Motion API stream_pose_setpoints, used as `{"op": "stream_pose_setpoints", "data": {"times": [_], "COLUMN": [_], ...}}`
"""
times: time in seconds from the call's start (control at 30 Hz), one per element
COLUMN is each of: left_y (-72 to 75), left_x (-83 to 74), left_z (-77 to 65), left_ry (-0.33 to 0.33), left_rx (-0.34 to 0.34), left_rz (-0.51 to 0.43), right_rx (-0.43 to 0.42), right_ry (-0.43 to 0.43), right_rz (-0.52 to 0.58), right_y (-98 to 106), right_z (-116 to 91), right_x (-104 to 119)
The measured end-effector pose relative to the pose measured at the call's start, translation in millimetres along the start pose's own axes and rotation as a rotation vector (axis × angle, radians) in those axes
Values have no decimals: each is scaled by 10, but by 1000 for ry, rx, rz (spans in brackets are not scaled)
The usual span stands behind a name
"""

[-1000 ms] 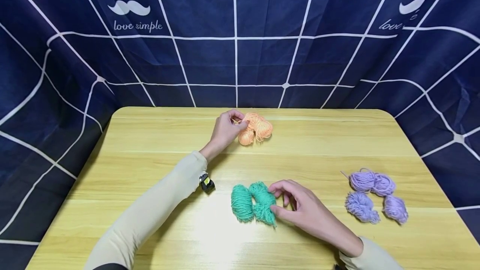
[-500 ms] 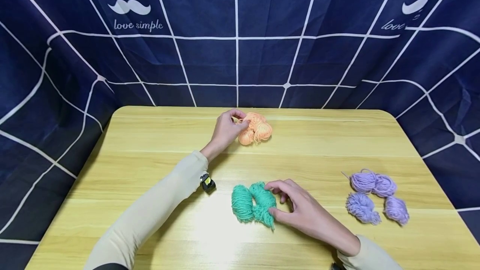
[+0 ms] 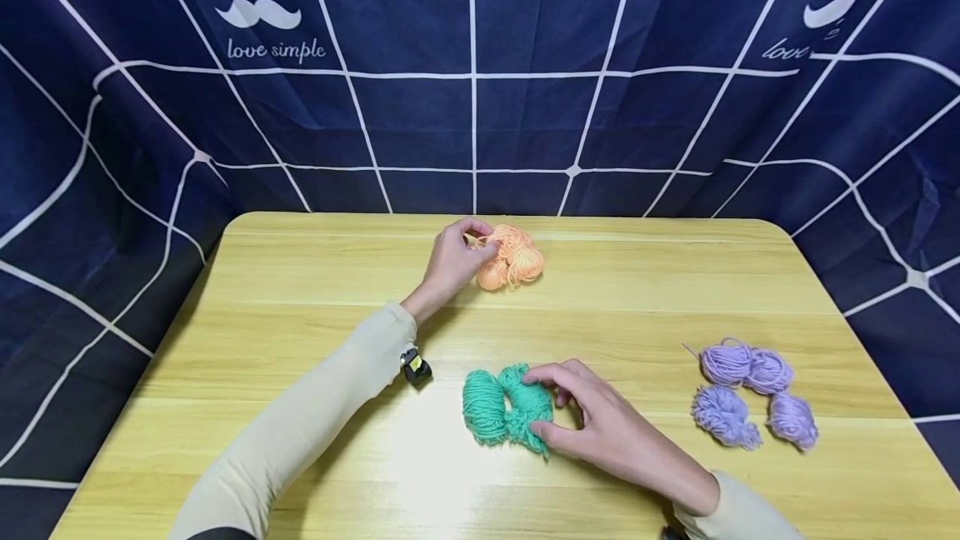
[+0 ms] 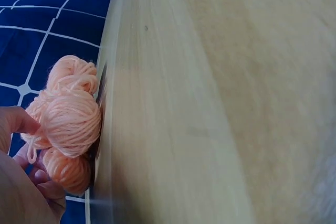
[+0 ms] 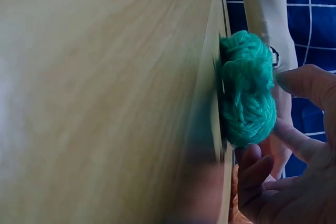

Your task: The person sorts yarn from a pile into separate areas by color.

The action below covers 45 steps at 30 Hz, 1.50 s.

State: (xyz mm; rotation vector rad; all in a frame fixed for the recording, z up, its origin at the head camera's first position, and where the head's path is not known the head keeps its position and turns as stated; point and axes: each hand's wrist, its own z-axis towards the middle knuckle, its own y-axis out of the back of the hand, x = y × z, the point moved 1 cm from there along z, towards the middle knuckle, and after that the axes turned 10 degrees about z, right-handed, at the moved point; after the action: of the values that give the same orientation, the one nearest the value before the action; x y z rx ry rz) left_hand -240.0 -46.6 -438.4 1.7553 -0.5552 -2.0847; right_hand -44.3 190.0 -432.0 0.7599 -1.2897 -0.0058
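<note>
At the back of the table, my left hand (image 3: 455, 257) pinches the left side of a cluster of peach-orange yarn balls (image 3: 521, 260). In the left wrist view its thumb lies against the peach yarn (image 4: 71, 124), and the other fingers are partly hidden behind it. Two green yarn skeins (image 3: 485, 407) lie side by side nearer the front. My right hand (image 3: 607, 419) grips the right-hand green skein, with curved index finger and thumb at its far and near ends. The right wrist view shows the thumb right at the green yarn (image 5: 247, 90), with the other fingers below.
Several purple yarn balls (image 3: 723, 415) sit in a loose group to the right of the right hand. The wooden table (image 3: 315, 273) has rounded back corners. A dark blue checked curtain (image 3: 405, 123) stands behind and along both sides.
My right hand has shifted slightly left, its fingertips coming further over the right green skein. My left hand stays at the peach yarn, nearly unmoved.
</note>
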Motion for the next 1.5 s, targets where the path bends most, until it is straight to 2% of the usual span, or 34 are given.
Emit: {"op": "stream_pose_setpoints", "data": {"times": [0.37,0.63,1.0,1.5], "left_y": [2,29,68,168], "left_x": [-6,-9,29,48], "left_z": [-25,-46,-81,-180], "left_ry": [5,-8,-8,8], "left_rx": [-3,3,7,1], "left_rz": [-25,-22,-62,-93], "right_rx": [37,34,35,10], "right_ry": [-24,-29,-51,-15], "right_rz": [-43,-39,-45,-66], "right_y": [-15,-8,-21,-54], "right_z": [39,31,42,43], "right_x": [-8,13,14,19]}}
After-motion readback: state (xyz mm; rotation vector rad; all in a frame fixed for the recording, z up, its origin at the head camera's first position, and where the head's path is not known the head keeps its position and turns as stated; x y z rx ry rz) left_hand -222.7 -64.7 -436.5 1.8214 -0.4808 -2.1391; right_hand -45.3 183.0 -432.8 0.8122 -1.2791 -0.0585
